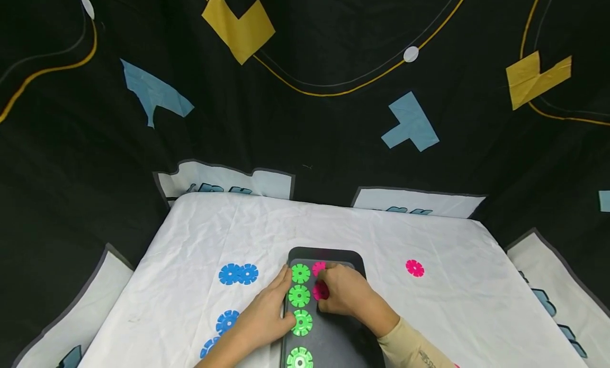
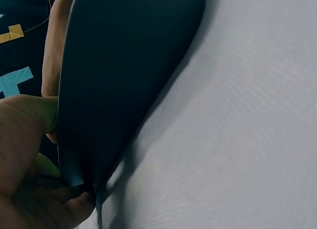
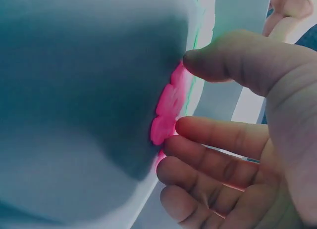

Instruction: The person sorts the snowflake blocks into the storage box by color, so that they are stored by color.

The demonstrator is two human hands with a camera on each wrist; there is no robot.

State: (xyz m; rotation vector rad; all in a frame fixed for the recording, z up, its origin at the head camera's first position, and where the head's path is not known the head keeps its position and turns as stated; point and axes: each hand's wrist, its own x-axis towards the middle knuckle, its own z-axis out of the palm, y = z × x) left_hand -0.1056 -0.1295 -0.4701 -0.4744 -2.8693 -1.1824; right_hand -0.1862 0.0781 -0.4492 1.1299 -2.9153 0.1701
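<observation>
A dark grey tray (image 1: 340,341) lies on the white cloth, with a column of several green snowflake discs (image 1: 299,296) along its left side. My left hand (image 1: 267,315) holds the tray's left edge, its thumb beside a green disc; the left wrist view shows the fingers at the tray's dark side (image 2: 119,80). Over the tray's upper part, my right hand (image 1: 348,291) pinches a pink snowflake disc (image 3: 171,100) between thumb and index finger, at the tray surface. Just beyond it, a second pink disc (image 1: 318,267) lies beside the top green one, partly covered by the fingers.
Blue snowflake discs (image 1: 230,274) lie on the cloth left of the tray, some partly behind the left arm. A loose pink disc (image 1: 414,268) is to the right. The white-covered table (image 1: 381,230) ends at a black curtain (image 1: 310,140) behind.
</observation>
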